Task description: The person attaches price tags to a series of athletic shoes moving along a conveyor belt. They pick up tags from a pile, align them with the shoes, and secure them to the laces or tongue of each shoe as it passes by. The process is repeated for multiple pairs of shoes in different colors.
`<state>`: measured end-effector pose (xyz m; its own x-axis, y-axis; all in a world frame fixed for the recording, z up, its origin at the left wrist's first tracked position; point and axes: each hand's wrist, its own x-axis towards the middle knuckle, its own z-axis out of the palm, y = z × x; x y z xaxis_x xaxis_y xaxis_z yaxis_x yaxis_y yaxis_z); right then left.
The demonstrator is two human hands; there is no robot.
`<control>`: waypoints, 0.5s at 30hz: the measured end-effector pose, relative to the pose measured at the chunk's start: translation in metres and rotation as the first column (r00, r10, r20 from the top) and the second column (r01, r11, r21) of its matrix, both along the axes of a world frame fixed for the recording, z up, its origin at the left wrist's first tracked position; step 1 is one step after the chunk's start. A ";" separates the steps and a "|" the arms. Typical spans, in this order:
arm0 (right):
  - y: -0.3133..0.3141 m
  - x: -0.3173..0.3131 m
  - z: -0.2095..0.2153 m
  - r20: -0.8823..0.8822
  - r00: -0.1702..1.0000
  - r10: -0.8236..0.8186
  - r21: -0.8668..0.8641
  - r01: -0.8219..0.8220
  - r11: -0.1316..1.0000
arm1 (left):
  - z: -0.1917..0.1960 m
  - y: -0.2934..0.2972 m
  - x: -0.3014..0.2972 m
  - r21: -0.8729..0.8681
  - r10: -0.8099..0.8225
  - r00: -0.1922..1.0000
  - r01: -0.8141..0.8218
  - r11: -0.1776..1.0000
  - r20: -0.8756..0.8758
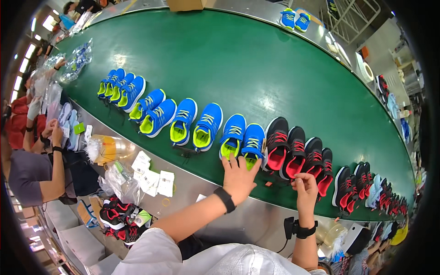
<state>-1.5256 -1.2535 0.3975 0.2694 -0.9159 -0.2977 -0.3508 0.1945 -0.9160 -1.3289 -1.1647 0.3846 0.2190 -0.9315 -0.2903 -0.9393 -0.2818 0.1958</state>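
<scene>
Spread flat and grasping nothing, the left hand [238, 176] is pressed on the heels of a blue shoe pair [243, 141] at frame centre on the green conveyor belt [256, 68], while the right hand [306, 185] is pinched shut below the black-and-red shoes [286, 145], its contents indiscernible; pair alignment is judged under way.

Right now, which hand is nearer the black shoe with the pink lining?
Right. The right hand is just below the black shoe, near its heel; the left hand is further left, fingers on the blue shoes.

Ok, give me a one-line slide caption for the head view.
Left hand rests on a blue and lime shoe pair on the green conveyor belt; right hand hovers pinched beside black and red shoes.
</scene>
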 end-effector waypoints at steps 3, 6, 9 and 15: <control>0.014 0.017 0.006 -0.012 0.999 0.036 -0.008 -0.036 0.999 | -0.024 0.007 0.015 -0.117 -0.036 0.999 0.038 0.992 0.016; 0.026 0.030 0.002 0.043 0.999 0.026 -0.002 -0.026 1.000 | -0.070 0.009 0.043 -0.408 -0.226 0.974 0.194 0.892 -0.031; 0.032 0.046 -0.003 0.077 0.996 0.046 -0.023 -0.045 0.999 | -0.062 0.024 0.073 -0.434 -0.393 0.910 0.302 0.849 -0.136; 0.023 0.091 0.004 0.100 0.995 0.019 -0.104 -0.008 0.995 | -0.048 0.011 0.078 -0.483 -0.323 0.882 0.130 0.866 -0.342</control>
